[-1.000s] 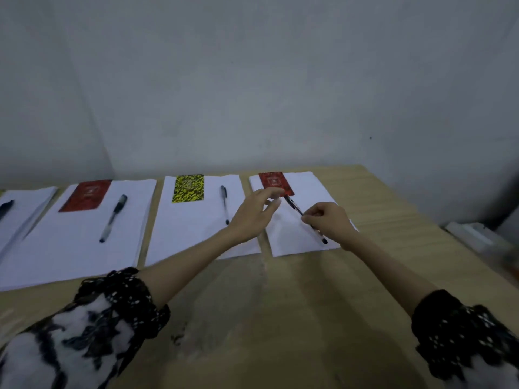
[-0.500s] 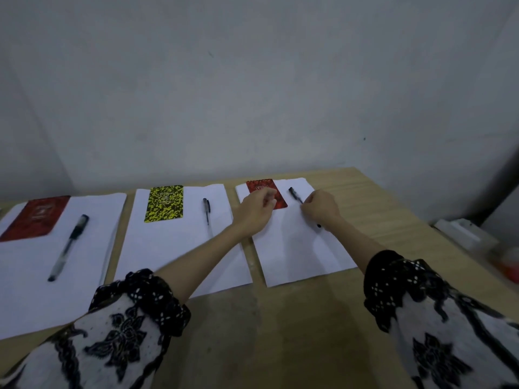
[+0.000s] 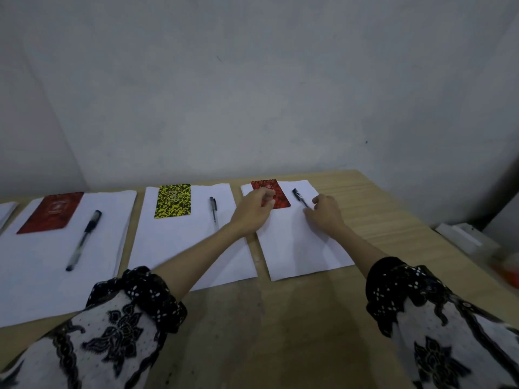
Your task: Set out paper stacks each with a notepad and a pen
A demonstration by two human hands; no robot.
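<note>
Three white paper stacks are seen laid out across the light wooden table (image 3: pixel 379 217), each topped with a notepad and pen. At right of centre, the red patterned spiral notepad (image 3: pixel 276 195) is touched by the left hand (image 3: pixel 254 210), fingers curled loosely; the slim black-capped pen (image 3: pixel 300 196) is pinched at its lower end by the right hand (image 3: pixel 327 214). The rightmost stack (image 3: pixel 297 248) appears nearly finished.

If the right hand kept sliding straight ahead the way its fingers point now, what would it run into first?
Most likely the pen on the rightmost paper stack: the right hand points up-left with its fingertips at the pen's near end. Whether they already touch it is unclear.
</note>
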